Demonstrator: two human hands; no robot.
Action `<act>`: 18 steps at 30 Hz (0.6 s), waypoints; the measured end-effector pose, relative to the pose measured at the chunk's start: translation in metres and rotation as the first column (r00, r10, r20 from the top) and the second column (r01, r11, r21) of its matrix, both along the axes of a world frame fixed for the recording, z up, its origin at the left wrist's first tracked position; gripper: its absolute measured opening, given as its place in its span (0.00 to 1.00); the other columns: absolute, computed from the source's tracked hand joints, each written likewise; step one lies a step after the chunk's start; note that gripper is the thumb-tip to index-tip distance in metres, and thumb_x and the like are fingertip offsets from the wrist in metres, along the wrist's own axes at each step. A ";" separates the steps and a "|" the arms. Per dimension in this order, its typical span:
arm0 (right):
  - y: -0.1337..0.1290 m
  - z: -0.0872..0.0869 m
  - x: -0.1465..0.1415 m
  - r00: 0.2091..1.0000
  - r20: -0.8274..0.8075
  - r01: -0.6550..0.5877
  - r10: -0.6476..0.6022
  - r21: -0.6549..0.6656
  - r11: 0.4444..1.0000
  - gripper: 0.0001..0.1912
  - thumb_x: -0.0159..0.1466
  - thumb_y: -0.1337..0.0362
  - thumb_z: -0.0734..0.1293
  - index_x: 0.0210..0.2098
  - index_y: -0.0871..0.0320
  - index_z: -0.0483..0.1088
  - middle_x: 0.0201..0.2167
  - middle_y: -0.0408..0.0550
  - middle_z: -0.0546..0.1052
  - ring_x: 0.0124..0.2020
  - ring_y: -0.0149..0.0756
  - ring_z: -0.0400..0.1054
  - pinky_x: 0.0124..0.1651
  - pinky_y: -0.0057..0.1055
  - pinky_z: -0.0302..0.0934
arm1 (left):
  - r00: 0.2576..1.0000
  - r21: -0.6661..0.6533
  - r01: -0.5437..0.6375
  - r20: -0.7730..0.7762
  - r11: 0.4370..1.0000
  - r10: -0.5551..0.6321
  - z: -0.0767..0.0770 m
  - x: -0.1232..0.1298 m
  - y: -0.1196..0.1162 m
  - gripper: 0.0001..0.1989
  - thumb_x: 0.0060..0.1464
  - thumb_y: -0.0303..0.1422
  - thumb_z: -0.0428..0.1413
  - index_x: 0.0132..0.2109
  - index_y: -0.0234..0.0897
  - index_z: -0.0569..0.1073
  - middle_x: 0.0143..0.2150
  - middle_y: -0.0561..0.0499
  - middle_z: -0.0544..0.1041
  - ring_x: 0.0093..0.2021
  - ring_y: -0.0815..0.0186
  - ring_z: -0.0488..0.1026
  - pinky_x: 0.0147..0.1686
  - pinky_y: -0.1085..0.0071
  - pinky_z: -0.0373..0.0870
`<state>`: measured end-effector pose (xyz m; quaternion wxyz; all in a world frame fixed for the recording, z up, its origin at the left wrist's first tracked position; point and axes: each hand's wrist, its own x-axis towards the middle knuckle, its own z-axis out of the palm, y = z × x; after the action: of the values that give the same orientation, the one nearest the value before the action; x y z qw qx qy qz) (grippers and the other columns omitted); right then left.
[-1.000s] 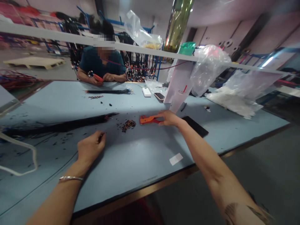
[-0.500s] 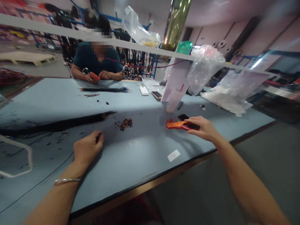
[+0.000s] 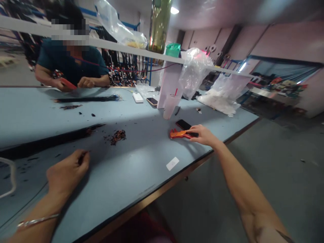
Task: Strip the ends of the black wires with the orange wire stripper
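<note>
My left hand (image 3: 68, 172) is closed at the left of the table, its fingers pinched round a thin black wire (image 3: 32, 199) that trails off to the lower left. Only a small tip shows past the fingers. My right hand (image 3: 202, 135) grips the handles of an orange and red wire stripper (image 3: 178, 134), whose jaws point left, low over the tabletop. Beyond my left hand lies a long bundle of black wires (image 3: 50, 141) with reddish ends. A small heap of dark and copper-coloured scraps (image 3: 117, 137) is between my hands.
A black phone (image 3: 183, 124) lies just behind the stripper, and a plastic cup (image 3: 170, 107) stands by the shelf post. A white label (image 3: 172, 163) is near the table's front edge. Across the table a co-worker (image 3: 73, 64) holds a red tool. Plastic bags (image 3: 220, 98) lie farther right.
The view has swung right, so most things appear farther left. My right hand still holds the wire stripper, and my left hand stays pinched on the wire.
</note>
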<state>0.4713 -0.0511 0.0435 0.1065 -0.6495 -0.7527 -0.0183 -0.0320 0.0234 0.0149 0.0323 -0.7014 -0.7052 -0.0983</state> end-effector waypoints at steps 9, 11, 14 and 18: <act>0.066 -0.013 -0.125 0.977 -0.145 -0.144 0.157 0.095 0.985 0.23 0.56 0.60 0.72 0.51 0.52 0.74 0.48 0.52 0.75 0.47 0.47 0.66 0.50 0.42 0.59 | 1.000 0.011 0.016 0.023 1.000 -0.016 -0.003 -0.004 0.002 0.17 0.60 0.40 0.46 0.47 0.39 0.75 0.37 0.46 0.81 0.37 0.56 0.76 0.25 0.71 0.54; 0.070 -0.008 -0.144 0.963 -0.177 -0.179 0.205 0.151 0.972 0.24 0.55 0.60 0.73 0.52 0.53 0.74 0.47 0.51 0.75 0.48 0.47 0.66 0.51 0.43 0.58 | 0.999 0.019 0.014 0.030 1.000 -0.015 -0.004 -0.007 0.003 0.16 0.60 0.40 0.47 0.46 0.39 0.75 0.36 0.46 0.81 0.37 0.57 0.76 0.25 0.71 0.53; 0.064 0.001 -0.136 0.945 -0.217 -0.191 0.246 0.246 0.950 0.22 0.58 0.59 0.71 0.52 0.53 0.73 0.49 0.51 0.74 0.49 0.46 0.66 0.54 0.43 0.58 | 0.999 0.040 0.017 0.043 0.999 -0.019 -0.005 -0.009 0.002 0.16 0.60 0.40 0.47 0.45 0.39 0.75 0.35 0.46 0.81 0.37 0.57 0.76 0.26 0.72 0.53; 0.037 0.006 -0.075 0.972 -0.180 -0.109 0.153 0.234 0.966 0.20 0.58 0.57 0.70 0.50 0.52 0.74 0.49 0.51 0.74 0.49 0.49 0.67 0.54 0.45 0.60 | 0.998 0.043 0.020 0.061 0.999 -0.022 -0.005 -0.007 -0.001 0.16 0.60 0.39 0.47 0.46 0.40 0.75 0.36 0.47 0.81 0.36 0.58 0.76 0.26 0.72 0.53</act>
<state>0.3964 -0.0141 0.0493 0.2530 -0.5807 -0.7732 -0.0311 -0.0389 0.0227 0.0104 0.0246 -0.7046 -0.6962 -0.1352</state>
